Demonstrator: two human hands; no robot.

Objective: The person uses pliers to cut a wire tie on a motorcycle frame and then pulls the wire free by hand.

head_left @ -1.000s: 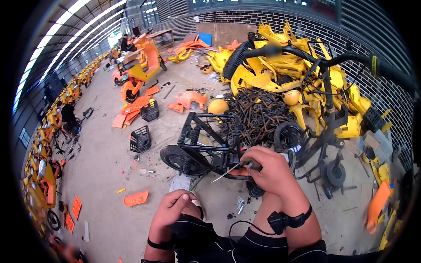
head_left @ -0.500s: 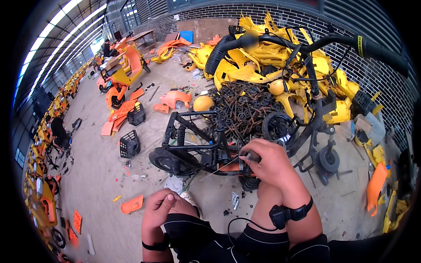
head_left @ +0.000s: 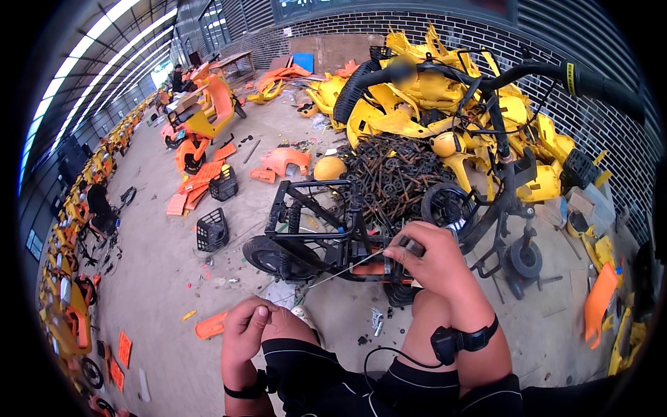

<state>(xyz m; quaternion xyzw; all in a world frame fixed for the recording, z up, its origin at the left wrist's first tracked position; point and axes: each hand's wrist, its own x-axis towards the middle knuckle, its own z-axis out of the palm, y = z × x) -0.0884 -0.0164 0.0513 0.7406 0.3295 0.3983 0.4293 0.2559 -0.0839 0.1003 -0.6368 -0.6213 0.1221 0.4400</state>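
Above my right knee, my right hand (head_left: 434, 257) is closed around a small dark grey piece (head_left: 413, 246) whose kind I cannot make out. A thin pale wire (head_left: 347, 268) slants from its fingers down toward my left hand (head_left: 248, 325). That left hand is closed in a pinch over my left knee, with fine strands at its fingertips; what it grips is too small to tell. Beyond both hands stands a stripped black scooter frame (head_left: 316, 240) with its rear wheel (head_left: 274, 256) on the left and handlebar (head_left: 514, 73) rising at the right.
Behind the frame lie a heap of rusty metal parts (head_left: 392, 177) and a pile of yellow body panels (head_left: 410, 104). A black basket (head_left: 212, 229) and orange panels (head_left: 285, 161) lie on the floor leftward. Several bolts (head_left: 376, 321) are near my feet. Other people work at far left.
The wire's visible length has grown toward my left hand. My right hand has shifted slightly right and turned a little. The whole view has moved slightly.
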